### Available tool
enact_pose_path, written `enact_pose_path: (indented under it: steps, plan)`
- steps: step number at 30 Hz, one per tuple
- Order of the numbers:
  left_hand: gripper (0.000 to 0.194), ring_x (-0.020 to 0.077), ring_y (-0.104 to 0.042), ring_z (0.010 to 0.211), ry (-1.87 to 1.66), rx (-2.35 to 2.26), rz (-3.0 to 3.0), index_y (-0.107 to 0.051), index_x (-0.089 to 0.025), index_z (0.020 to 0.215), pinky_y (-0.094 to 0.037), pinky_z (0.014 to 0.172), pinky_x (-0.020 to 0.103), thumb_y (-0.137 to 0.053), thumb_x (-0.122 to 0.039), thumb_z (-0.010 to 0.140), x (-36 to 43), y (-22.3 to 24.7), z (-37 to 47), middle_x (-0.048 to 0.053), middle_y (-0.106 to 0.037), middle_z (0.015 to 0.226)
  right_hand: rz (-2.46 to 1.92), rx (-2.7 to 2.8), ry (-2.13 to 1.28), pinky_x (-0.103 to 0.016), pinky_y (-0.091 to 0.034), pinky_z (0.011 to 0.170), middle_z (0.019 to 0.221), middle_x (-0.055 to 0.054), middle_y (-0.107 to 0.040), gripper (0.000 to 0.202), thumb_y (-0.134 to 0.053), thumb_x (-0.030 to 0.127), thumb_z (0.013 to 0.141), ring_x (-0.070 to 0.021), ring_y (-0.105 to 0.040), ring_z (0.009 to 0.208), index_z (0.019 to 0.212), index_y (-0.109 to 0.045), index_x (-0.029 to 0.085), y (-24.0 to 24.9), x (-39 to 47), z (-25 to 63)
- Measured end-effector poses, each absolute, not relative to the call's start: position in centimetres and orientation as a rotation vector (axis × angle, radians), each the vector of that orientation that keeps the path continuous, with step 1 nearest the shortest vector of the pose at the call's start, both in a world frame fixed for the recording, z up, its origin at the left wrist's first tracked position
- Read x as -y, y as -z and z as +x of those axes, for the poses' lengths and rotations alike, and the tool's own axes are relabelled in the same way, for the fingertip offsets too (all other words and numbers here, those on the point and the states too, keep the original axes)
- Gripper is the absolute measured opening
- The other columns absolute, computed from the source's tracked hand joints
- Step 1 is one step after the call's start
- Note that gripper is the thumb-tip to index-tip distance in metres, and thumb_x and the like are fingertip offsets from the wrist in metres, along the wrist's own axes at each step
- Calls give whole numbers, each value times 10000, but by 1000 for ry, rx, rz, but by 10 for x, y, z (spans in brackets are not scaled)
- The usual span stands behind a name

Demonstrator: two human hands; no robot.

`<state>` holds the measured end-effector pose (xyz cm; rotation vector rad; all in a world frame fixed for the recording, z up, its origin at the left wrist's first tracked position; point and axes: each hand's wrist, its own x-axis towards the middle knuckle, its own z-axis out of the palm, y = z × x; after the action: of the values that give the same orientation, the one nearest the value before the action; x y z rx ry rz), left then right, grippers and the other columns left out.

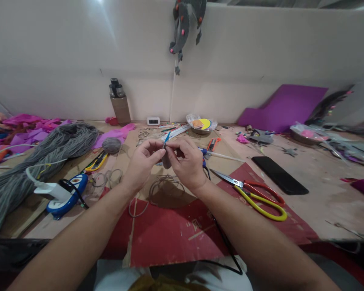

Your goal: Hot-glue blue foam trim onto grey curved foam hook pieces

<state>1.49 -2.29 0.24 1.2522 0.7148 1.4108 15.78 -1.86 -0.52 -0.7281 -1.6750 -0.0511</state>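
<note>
A thick hank of grey yarn (pixel 33 161) lay at the far left of the workbench (pixel 321 194), a small grey ball (pixel 111 145) beside it, both within easy reach. The left hand (pixel 142 163) pinched its thumb and forefinger shut on a thin blue strip (pixel 166 139), which stood up just above the fingertips. The right hand (pixel 186 161) met it, fingers closed on a small grey piece (pixel 166 160) tucked between both thumbs, seemingly to steady it. Yellow-and-red scissors (pixel 255 194) lay to the right.

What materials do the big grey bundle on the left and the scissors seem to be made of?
Grey bundle: likely wool or acrylic yarn, matte and fuzzy, many loose strands. Scissors: shiny metal blades, handles apparently glossy plastic or coated, one red, one yellow.
</note>
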Motion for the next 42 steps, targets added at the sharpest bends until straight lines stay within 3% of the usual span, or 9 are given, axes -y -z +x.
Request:
enact_pose_path:
  steps: [6, 19, 30, 42]
  plan:
    - [180, 84, -540, 647, -1458, -698, 1224, -633, -187, 877, -437, 569, 207, -733, -221, 732, 24, -3, 16, -10, -597, 806, -678, 1660, 79, -296, -470, 665, 819, -28, -637, 85, -593, 145, 884, -151, -580, 792, 916, -634, 213, 4, 21, 157]
    - [64, 100, -548, 642, -1562, -656, 1282, -603, -216, 890, -454, 611, 221, -597, -201, 828, 26, 6, 18, -19, -593, 772, -618, 1676, 131, -306, -526, 712, 860, -35, -657, 126, -609, 130, 873, -147, -616, 818, 950, -651, 221, 4, 21, 155]
    - [71, 89, -573, 618, -1546, -644, 1257, -569, -229, 927, -463, 560, 192, -600, -256, 870, 33, 3, 25, -32, -576, 742, -676, 1653, 67, -294, -464, 630, 786, -9, -600, 56, -596, 172, 882, -137, -545, 720, 891, -619, 222, 1, 27, 154]
    - [90, 126, -559, 703, -1588, -706, 1278, -560, -225, 894, -481, 630, 238, -591, -289, 840, 30, 5, 24, -7, -567, 802, -739, 1658, -14, -283, -416, 621, 734, 4, -563, 75, -590, 207, 889, -128, -515, 694, 814, -591, 207, -3, 32, 150]
